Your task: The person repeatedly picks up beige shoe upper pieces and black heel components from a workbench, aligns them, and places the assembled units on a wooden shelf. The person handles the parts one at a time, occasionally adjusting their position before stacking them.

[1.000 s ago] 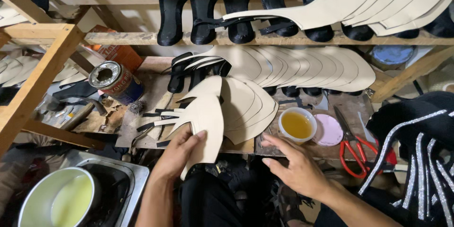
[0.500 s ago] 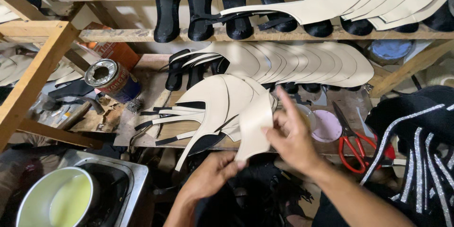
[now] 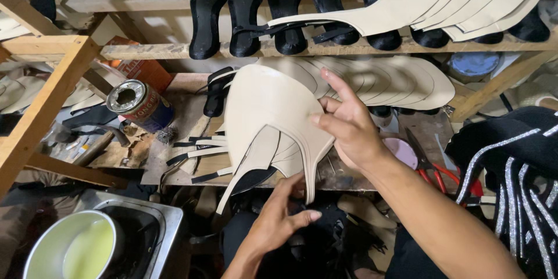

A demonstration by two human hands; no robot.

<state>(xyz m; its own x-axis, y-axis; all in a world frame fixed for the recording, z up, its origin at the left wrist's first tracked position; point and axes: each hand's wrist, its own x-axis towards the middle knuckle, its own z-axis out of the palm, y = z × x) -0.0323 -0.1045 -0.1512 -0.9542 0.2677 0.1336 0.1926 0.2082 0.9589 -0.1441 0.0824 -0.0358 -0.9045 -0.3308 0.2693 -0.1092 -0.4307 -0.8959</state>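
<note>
Right hand pinches stack of beige cut shoe uppers, lifted above workbench centre; left hand below, fingers curled loose under stack's near edge, touching. Round tin can, blue-red label, lies tilted far left; red-handled pliers right

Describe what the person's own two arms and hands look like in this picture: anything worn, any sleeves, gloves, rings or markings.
Both hands are bare: no gloves on the left hand or the right hand. No rings, watch or bracelets show on either. Both forearms are uncovered as far as the frame shows, so no sleeves are visible. The fingernails are short and plain. No markings can be made out on either arm.
</note>
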